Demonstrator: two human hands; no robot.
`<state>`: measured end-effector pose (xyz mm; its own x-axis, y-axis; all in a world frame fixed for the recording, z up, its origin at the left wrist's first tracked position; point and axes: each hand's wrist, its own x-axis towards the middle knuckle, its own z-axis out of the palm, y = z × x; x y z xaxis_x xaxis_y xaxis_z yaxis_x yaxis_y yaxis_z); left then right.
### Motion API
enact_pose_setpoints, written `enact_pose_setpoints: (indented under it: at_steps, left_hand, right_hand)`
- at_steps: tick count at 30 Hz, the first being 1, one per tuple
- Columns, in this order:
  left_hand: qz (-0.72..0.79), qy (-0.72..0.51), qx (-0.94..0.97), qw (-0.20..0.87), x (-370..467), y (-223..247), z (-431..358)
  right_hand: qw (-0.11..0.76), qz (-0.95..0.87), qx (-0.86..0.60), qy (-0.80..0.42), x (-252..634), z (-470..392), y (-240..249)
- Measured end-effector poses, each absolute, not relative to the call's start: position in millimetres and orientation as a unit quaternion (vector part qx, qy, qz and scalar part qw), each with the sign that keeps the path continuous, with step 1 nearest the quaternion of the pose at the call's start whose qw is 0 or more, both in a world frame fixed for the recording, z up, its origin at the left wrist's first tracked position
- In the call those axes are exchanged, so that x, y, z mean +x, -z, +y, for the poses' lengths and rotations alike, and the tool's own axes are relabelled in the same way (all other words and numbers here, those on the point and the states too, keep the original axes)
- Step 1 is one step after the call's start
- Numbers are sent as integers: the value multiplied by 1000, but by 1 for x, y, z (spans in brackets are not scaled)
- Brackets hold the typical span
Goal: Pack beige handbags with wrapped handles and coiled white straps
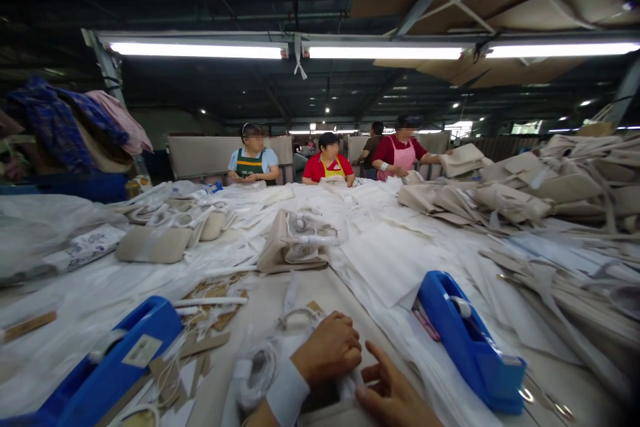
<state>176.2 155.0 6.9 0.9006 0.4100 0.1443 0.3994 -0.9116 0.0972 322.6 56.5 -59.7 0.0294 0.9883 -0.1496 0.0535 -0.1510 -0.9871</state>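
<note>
At the near edge of the table my left hand (331,347), with a white band (289,392) round its wrist, is curled closed over a beige and white bundle. What its fingers hold is hidden behind them. Just to its right, my right hand (393,388) has its fingers apart and bent, by white wrapping (349,387) between the two hands. A coiled white cord or strap (257,370) in clear plastic lies left of my left wrist. Beyond my hands rests a folded beige bag-like piece (277,250) with a plastic-wrapped coil on it.
Blue tape dispensers stand left (113,360) and right (470,340). Brown tags with strings (200,340) lie near the left one. White foam sheets (387,260) cover much of the table. Beige fabric pieces (545,187) are heaped right. Several people (327,163) are across the table.
</note>
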Motion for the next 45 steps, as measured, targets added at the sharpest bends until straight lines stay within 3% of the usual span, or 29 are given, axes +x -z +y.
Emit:
enact_pose_setpoints:
  at_steps: [4, 11, 15, 20, 23, 27, 35, 45]
  left_hand:
    - [223, -76, 971, 44, 175, -9, 155]
    - [222, -51, 973, 25, 178, -16, 146]
    - [236, -139, 961, 43, 173, -37, 129]
    - [226, -253, 926, 166, 160, -55, 116]
    - [229, -195, 934, 195, 159, -46, 121]
    - [232, -92, 958, 142, 163, -31, 125]
    - [218, -67, 970, 85, 164, -30, 123]
    - [231, -55, 970, 58, 166, -30, 122]
  right_hand:
    - [408, -484, -514, -580, 323, 56, 49]
    - [454, -469, -491, -576, 304, 39, 45]
    - [485, -471, -485, -554, 299, 31, 39]
    - [488, -446, -522, -539, 298, 16, 17]
    - [483, -444, -536, -531, 298, 12, 8]
    - [505, -450, -506, -535, 296, 12, 6]
    - [530, -477, -465, -525, 294, 15, 16]
    - [501, -473, -507, -518, 295, 18, 18]
